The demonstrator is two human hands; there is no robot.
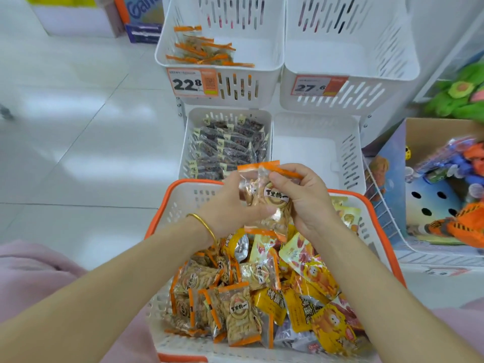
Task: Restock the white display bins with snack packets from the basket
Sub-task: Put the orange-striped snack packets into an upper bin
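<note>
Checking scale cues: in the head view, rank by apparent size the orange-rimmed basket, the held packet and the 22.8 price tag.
Orange-rimmed basket
Held packet, though nearer the camera
22.8 price tag

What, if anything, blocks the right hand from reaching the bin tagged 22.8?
Probably nothing. The right hand, with the left hand, holds orange-edged packets above the basket, and the bin tagged 22.8 stands open-topped ahead, with only the lower bin of dark packets beneath the path.
</note>
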